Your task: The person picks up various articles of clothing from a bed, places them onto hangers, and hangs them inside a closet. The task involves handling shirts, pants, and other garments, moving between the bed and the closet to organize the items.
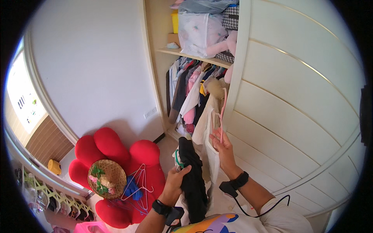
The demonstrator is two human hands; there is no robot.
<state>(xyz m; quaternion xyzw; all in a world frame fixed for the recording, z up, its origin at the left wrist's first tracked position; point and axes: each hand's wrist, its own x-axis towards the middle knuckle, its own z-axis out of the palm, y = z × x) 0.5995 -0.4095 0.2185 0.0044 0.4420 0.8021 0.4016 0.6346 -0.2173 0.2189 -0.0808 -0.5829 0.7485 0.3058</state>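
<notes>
My left hand (174,181) grips a bundle of clothes with a black garment (193,177) on the outside. Part of a green hanger (177,159) shows beside the bundle, just above my fingers. In my right hand (225,154) is a pink clothes hanger (223,116), its hook pointing up toward the wardrobe. A whitish garment (215,164) hangs down below that hand; whether it is on the pink hanger is hard to tell. Behind the hook, a cream garment (204,123) with a fluffy beige top hangs at the wardrobe opening. Other clothes (191,81) hang packed beneath the wardrobe shelf (174,51).
A white sliding door (291,96) borders the opening on the right. Above the shelf sits a stuffed translucent bag (193,35). At left, a red petal-shaped chair (145,153) carries a straw hat (115,169), loose hangers (142,179) and blue cloth (132,188). A shoe rack (59,201) stands lower left.
</notes>
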